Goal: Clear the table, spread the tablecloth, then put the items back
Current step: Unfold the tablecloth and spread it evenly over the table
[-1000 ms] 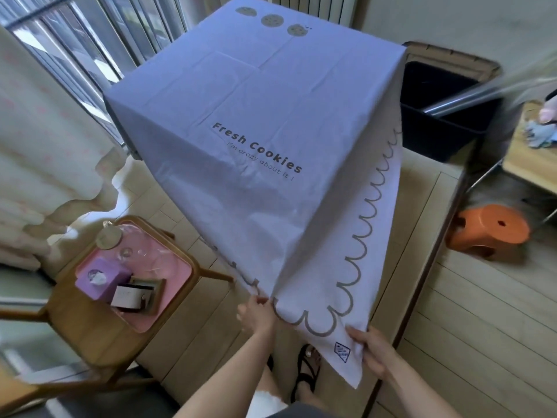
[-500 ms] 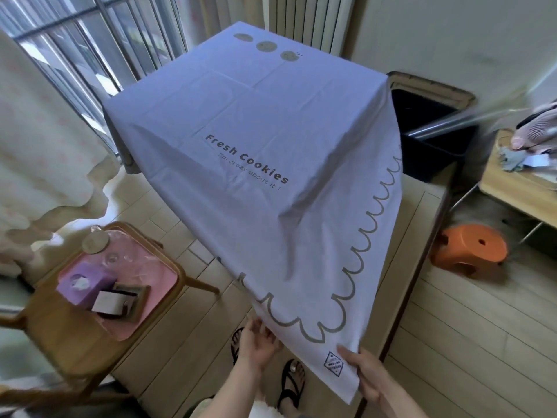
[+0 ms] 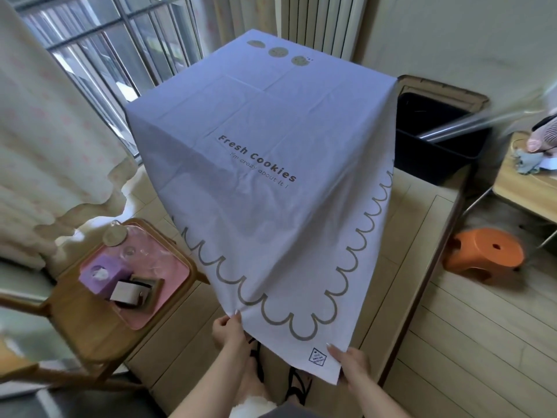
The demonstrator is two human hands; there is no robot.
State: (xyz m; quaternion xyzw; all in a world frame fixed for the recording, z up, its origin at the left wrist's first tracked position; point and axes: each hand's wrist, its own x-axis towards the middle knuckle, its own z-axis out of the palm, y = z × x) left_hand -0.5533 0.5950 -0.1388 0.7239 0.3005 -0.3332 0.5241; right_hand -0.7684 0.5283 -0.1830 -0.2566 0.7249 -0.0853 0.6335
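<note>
While you stand at the near end of the lilac tablecloth (image 3: pixel 265 152), both of your hands grip its lower edge. Your left hand (image 3: pixel 227 330) pinches the scalloped hem between thumb and fingertips on the cloth's near left side. Your right hand (image 3: pixel 351 366) curls round the near corner, just beside the small diamond-shaped label (image 3: pixel 318 356).

The cloth lies flat over the table top and hides it completely. "Fresh Cookies" is printed across the middle, and three cookie prints (image 3: pixel 277 51) sit at the far end. From the top's near edge the cloth slopes down and outward to your hands instead of hanging straight. It is fairly smooth, with a few fold creases showing. Its right side hangs down over a pale wooden platform (image 3: pixel 422 236).

Left of the tablecloth stands a wooden chair (image 3: pixel 90 324), and on its seat rests a pink tray (image 3: pixel 171 282). In the tray you have a purple tissue box (image 3: pixel 98 274). A small brown cardboard box (image 3: pixel 128 292) touches it on the side nearer you. A round cork lid (image 3: pixel 114 235) sits at the tray's far corner, and beside it is some clear glassware too faint to name.

By the cloth's far right corner sits a black bin (image 3: pixel 434 140). An orange plastic stool (image 3: pixel 485 251) stands on the floor well apart from the cloth's right side. Beyond the far end you see a radiator (image 3: pixel 316 22), with a barred window (image 3: pixel 120 43) and a pale curtain (image 3: pixel 45 131) off to the far left. Under the near hem your sandalled feet (image 3: pixel 298 384) show.
</note>
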